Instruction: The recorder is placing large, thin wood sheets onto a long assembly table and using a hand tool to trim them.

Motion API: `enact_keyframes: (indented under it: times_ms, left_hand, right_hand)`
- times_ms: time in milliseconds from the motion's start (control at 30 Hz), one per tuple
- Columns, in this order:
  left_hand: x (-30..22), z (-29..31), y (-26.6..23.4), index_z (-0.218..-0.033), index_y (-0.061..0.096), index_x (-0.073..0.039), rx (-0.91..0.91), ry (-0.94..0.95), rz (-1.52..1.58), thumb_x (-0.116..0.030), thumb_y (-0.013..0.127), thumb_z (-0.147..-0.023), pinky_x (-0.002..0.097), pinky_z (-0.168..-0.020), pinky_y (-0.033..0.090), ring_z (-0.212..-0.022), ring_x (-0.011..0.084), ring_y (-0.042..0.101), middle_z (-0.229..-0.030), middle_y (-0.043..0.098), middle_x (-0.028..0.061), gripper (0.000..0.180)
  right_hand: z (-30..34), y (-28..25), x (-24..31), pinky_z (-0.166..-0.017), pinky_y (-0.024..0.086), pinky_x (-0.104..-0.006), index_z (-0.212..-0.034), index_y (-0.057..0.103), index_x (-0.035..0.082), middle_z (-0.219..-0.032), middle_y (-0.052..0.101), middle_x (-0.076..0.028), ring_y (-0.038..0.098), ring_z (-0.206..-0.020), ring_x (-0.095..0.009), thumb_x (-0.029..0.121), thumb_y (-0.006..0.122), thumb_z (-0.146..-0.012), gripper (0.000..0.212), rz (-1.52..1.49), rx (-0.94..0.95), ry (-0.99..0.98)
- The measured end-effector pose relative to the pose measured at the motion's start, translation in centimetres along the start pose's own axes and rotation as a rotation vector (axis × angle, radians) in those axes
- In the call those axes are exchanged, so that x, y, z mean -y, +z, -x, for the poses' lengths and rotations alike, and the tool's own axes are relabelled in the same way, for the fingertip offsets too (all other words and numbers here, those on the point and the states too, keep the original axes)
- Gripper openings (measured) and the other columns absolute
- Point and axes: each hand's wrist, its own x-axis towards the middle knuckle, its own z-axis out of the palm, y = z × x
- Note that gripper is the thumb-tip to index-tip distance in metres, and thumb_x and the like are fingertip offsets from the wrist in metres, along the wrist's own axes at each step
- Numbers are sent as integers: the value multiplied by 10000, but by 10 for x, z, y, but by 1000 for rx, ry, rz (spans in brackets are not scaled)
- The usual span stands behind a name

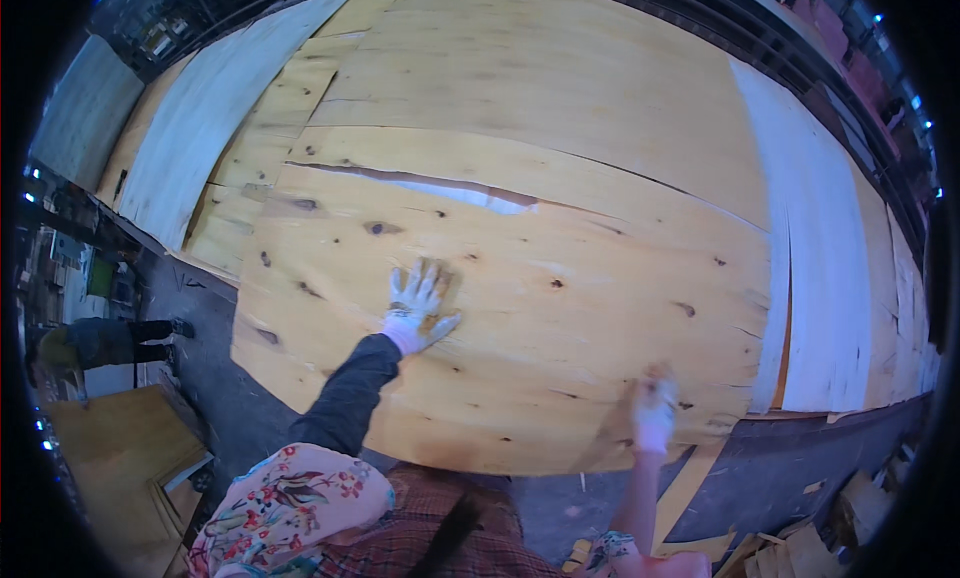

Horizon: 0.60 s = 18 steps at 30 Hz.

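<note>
A large knotty sheet of wood veneer (530,348) lies in front of me, its near edge reaching close to my body. My left hand (415,310), in a white glove with worn brownish fingers, rests open on it with fingers spread. Over the sheet's near right part is my right hand (655,408), also gloved; its fingers are smeared by motion, and whether it touches the wood cannot be made out. Beyond the sheet's far edge, a ragged slit shows a white layer (490,200) underneath. Another wide veneer sheet (560,68) lies farther back.
Pale veneer strips (215,118) lie at the left, and white ones (825,268) at the right. A person (100,343) stands at the far left, beyond the grey floor (225,348). Wooden boards (120,458) lean at the lower left; wood scraps (800,553) lie at the lower right.
</note>
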Motion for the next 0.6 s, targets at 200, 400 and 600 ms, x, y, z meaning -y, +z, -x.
enact_keyframes:
  times_ms: [200,400,600]
  left_hand:
    - [-6,-11,10,-1272,360,-24,-30,15,45,-509,503,-758,616,-969,126,-1284,371,170,-1350,280,196,722]
    - [-30,-54,-33,-1294,325,-21,595,16,602,-485,538,-756,602,-980,129,-1271,406,188,-1356,267,212,742]
    - [-95,-53,3,-1351,251,-159,345,771,-44,-568,554,-684,691,-924,63,-1299,412,65,-1426,145,132,840]
  right_hand:
    - [-20,38,69,-927,256,-601,-1289,358,94,-1374,215,-212,160,-1270,-405,424,498,-806,601,351,344,358]
    - [-46,32,73,-971,215,-583,-1357,214,102,-1407,134,-209,114,-1293,-412,493,493,-796,740,327,472,404]
    - [-70,36,45,-924,348,-463,-1154,461,36,-1222,436,-235,434,-1130,-363,513,494,-793,599,-37,551,347]
